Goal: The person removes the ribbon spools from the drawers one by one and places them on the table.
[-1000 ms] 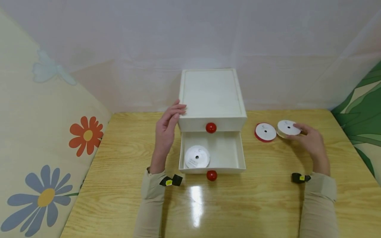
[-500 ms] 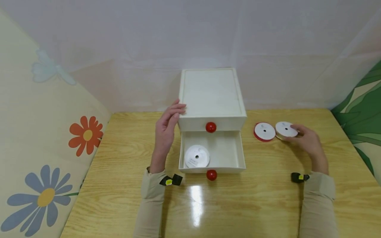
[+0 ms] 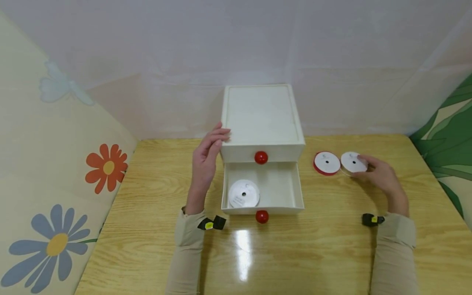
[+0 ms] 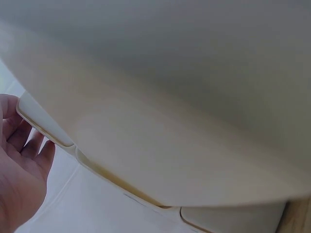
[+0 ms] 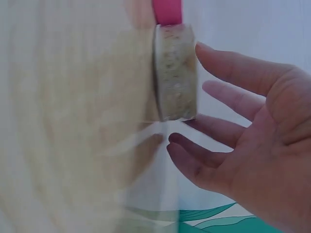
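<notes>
Left hand point(image 3: 207, 157): fingers extended and relaxed, fingertips resting against the upper left edge of the white two-drawer box point(image 3: 262, 123); nothing is gripped. The box stands at the rear centre of the wooden surface point(image 3: 147, 246).

Upper drawer: closed, red knob point(image 3: 261, 157) at front. Lower drawer point(image 3: 280, 188): pulled out, second red knob point(image 3: 262, 216) at front. One white ribbon spool point(image 3: 243, 194) lies flat in its left half.

Right hand point(image 3: 380, 175): fingers loosely curved, tips contacting the beige ribbon spool point(image 3: 352, 162), which lies flat on the surface to the right of the box. In the right wrist view the fingers point(image 5: 233, 73) reach to the spool's rim without closing around it. A red ribbon spool point(image 3: 326, 163) lies just beside it, on the box side.
</notes>
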The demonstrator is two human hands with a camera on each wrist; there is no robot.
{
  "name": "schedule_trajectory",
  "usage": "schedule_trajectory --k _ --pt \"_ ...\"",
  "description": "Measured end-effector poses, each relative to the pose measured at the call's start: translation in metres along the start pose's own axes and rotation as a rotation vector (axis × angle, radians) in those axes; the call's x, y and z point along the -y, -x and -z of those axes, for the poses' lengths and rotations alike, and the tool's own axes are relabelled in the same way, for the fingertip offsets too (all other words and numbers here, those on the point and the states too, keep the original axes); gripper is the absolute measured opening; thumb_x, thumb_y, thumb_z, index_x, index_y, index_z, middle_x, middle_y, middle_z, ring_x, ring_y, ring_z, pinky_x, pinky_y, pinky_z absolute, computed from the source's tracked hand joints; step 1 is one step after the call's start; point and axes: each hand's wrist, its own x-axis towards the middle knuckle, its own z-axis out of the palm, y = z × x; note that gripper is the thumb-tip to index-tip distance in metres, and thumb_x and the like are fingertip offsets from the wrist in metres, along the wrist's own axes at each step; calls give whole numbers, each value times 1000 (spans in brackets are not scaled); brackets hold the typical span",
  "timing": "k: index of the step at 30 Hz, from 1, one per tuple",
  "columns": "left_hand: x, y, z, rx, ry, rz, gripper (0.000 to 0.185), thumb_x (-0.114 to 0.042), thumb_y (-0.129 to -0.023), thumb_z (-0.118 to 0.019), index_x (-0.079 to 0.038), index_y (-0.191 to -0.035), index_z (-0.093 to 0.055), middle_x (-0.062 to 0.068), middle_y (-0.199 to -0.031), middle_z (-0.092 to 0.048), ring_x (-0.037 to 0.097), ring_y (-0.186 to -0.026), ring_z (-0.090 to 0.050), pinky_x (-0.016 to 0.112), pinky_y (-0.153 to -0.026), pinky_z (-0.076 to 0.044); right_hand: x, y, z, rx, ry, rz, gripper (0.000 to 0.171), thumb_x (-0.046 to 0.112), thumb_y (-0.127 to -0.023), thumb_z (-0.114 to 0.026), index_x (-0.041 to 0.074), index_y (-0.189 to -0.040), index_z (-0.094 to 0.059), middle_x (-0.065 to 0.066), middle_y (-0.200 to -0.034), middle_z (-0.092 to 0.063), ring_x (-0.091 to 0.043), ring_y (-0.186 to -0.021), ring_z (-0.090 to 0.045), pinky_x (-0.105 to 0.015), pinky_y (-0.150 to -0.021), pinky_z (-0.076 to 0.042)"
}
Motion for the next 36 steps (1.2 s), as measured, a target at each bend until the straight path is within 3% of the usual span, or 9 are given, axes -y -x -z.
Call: schedule_trajectory --k 7,9,12,15,17,21,26,31,36 --pt "1 -1 1 14 1 -19 22 4 -105 -47 18 -109 -63 -3 -128 -68 30 -147 -42 45 -125 -30 30 19 14 -122 -42 69 68 35 -107 -56 -7 -156 -35 -39 -154 -36 -60 -138 -36 -72 -104 -41" --pt "1 -2 1 14 1 -20 21 4 -105 -47 18 -109 -63 -3 -128 -68 30 -147 -42 45 -125 -30 43 27 19 -180 -63 98 64 36 -107 -56 -3 -155 -41 -34 -153 -43 -50 -138 -44 -52 -107 -50" --pt "1 -3 0 15 8 -21 21 5 -105 -47 18 -109 -63 -3 -128 -68 30 -147 -42 44 -125 -30 61 41 25 -266 -83 139 55 37 -106 -58 3 -149 -54 -8 -144 -60 -15 -128 -55 -16 -96 -49" --pt "1 -4 -1 22 13 -18 21 5 -105 -47 18 -110 -63 -1 -128 -68 30 -147 -42 44 -125 -30 77 56 27 -339 -141 207 43 30 -104 -64 5 -139 -64 17 -124 -66 7 -109 -55 -3 -81 -43" --pt "2 -4 -2 28 17 -13 21 5 -105 -47 17 -111 -63 2 -128 -68 29 -147 -42 44 -125 -29 87 65 28 -363 -193 254 36 22 -103 -66 5 -135 -67 26 -116 -64 9 -105 -58 -3 -82 -44" --pt "2 -2 -4 30 11 1 22 3 -106 -47 16 -112 -64 14 -130 -67 27 -148 -42 43 -125 -30 104 79 26 -374 -255 340 30 9 -101 -68 2 -130 -70 22 -114 -69 2 -104 -63 -6 -84 -46" --pt "1 0 -3 20 -2 11 23 2 -106 -47 16 -111 -64 21 -130 -66 27 -148 -42 43 -125 -30 124 87 15 -345 -174 462 29 2 -95 -73 5 -124 -74 20 -110 -71 2 -101 -63 -7 -81 -45" --pt "1 1 -1 7 -1 7 21 5 -105 -47 17 -110 -64 12 -128 -68 29 -147 -42 43 -125 -30 145 85 1 -246 -45 586 35 2 -89 -80 15 -121 -76 9 -110 -75 3 -96 -64 -8 -80 -45" --pt "1 1 0 0 -9 8 21 5 -105 -47 17 -110 -64 12 -128 -68 29 -147 -42 43 -125 -30 164 76 -18 -83 -39 727 39 -3 -85 -81 12 -120 -76 -1 -113 -75 0 -98 -66 -11 -79 -54"
